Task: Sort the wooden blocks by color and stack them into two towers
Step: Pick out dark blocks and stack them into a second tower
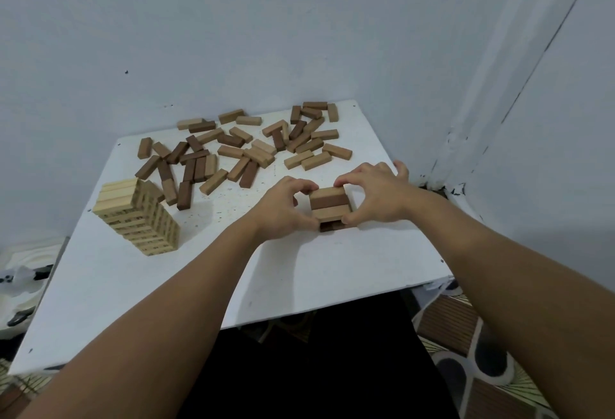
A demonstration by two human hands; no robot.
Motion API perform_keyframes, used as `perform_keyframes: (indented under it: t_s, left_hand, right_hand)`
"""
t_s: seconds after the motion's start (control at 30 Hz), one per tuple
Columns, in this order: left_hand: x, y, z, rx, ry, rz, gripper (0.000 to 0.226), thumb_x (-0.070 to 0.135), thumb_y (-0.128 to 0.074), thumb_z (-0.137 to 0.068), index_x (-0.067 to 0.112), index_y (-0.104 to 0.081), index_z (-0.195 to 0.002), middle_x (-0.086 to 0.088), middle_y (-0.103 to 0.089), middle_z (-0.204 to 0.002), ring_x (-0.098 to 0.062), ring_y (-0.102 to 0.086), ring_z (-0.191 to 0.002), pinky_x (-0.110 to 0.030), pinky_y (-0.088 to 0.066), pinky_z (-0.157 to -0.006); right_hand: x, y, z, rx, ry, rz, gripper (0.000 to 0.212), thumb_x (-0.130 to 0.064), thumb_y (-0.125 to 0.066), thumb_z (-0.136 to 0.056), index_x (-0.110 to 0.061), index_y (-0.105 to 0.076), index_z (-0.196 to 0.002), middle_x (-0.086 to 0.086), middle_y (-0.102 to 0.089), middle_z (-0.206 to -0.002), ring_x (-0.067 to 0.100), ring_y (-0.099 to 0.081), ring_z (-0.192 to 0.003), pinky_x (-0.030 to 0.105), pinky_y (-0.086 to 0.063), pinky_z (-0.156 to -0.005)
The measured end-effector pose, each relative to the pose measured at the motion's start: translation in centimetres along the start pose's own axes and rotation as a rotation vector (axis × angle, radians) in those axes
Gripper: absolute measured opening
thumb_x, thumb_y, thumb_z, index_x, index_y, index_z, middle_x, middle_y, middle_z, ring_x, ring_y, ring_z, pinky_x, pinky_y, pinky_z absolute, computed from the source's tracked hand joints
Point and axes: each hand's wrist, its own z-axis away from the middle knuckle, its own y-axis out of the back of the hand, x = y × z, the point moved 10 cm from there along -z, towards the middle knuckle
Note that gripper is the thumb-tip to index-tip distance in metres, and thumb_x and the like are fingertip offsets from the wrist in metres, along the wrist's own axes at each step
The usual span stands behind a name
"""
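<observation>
A white table (299, 269) fills a wall corner. At its left stands a tall pale block tower (139, 215); loose tan and brown blocks (239, 149) lie scattered behind. Near centre, the left hand (283, 207) and right hand (376, 194) pinch opposite sides of a short brown stack (329, 204), fingers closed on its top layer
</observation>
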Motion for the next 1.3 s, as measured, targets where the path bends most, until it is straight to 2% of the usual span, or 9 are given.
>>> perform_keyframes:
  t_s: [0.4,0.63,0.73,0.83,0.97,1.17,1.3]
  left_hand:
    - [-0.9,-1.2,-0.7,-0.036,0.049,0.052,0.064,0.027,-0.091,-0.072,0.034,-0.064,-0.13,0.011,-0.051,-0.128,-0.008,-0.052,-0.104,-0.018,-0.041,-0.08]
    - [-1.3,-1.6,-0.4,-0.038,0.056,0.096,0.069,0.028,-0.093,-0.071,0.034,-0.062,-0.132,0.011,-0.052,-0.128,-0.009,-0.052,-0.107,-0.022,-0.044,-0.086]
    - [-1.7,-1.8,-0.2,-0.061,0.064,0.13,0.071,0.029,-0.096,-0.069,0.039,-0.06,-0.13,0.013,-0.056,-0.129,-0.011,-0.053,-0.109,-0.023,-0.043,-0.086]
    - [-2.3,-2.0,-0.1,-0.069,0.091,0.172,0.079,0.03,-0.097,-0.068,0.041,-0.057,-0.135,0.014,-0.059,-0.127,-0.012,-0.053,-0.112,-0.026,-0.044,-0.089]
    - [-2.7,-2.0,0.1,-0.072,0.128,0.179,0.092,0.036,-0.099,-0.063,0.037,-0.054,-0.143,0.016,-0.059,-0.128,-0.005,-0.051,-0.116,-0.026,-0.044,-0.094]
    - [-3.2,-2.1,0.0,-0.052,0.153,0.218,0.084,0.037,-0.1,-0.06,0.037,-0.063,-0.135,0.013,-0.06,-0.125,-0.007,-0.051,-0.118,-0.032,-0.045,-0.1]
    - [-3.0,-2.2,-0.1,-0.055,0.149,0.244,0.077,0.03,-0.099,-0.063,0.036,-0.065,-0.132,0.013,-0.06,-0.122,-0.008,-0.051,-0.117,-0.03,-0.044,-0.096]
  right_hand:
    - [1.3,-1.2,-0.5,-0.078,0.007,-0.134,0.065,-0.054,-0.078,-0.077,-0.052,-0.049,-0.135,-0.006,-0.043,-0.143,0.024,-0.034,-0.139,0.057,-0.003,-0.123]
    - [1.8,-1.6,-0.5,-0.087,0.022,-0.208,0.062,-0.053,-0.08,-0.075,-0.055,-0.049,-0.128,-0.011,-0.047,-0.131,0.02,-0.039,-0.129,0.052,-0.017,-0.118]
    - [1.9,-1.6,-0.4,-0.098,0.032,-0.221,0.066,-0.054,-0.081,-0.074,-0.055,-0.048,-0.131,-0.011,-0.047,-0.133,0.018,-0.039,-0.13,0.051,-0.02,-0.116]
    - [2.3,-2.0,-0.4,-0.131,0.026,-0.232,0.081,-0.056,-0.083,-0.072,-0.054,-0.042,-0.141,-0.012,-0.044,-0.141,0.018,-0.037,-0.134,0.052,-0.026,-0.116]
    - [2.7,-2.6,-0.2,-0.15,0.014,-0.341,0.087,-0.053,-0.086,-0.07,-0.053,-0.041,-0.144,-0.016,-0.04,-0.142,0.015,-0.033,-0.136,0.051,-0.036,-0.114]
    - [3.2,-3.2,0.5,-0.078,0.018,-0.395,0.078,-0.047,-0.085,-0.076,-0.048,-0.046,-0.144,-0.016,-0.036,-0.147,0.019,-0.03,-0.138,0.044,-0.026,-0.119]
    - [3.0,-3.2,0.8,-0.046,0.02,-0.412,0.076,-0.045,-0.083,-0.079,-0.045,-0.045,-0.145,-0.014,-0.036,-0.147,0.02,-0.027,-0.137,0.041,-0.024,-0.116]
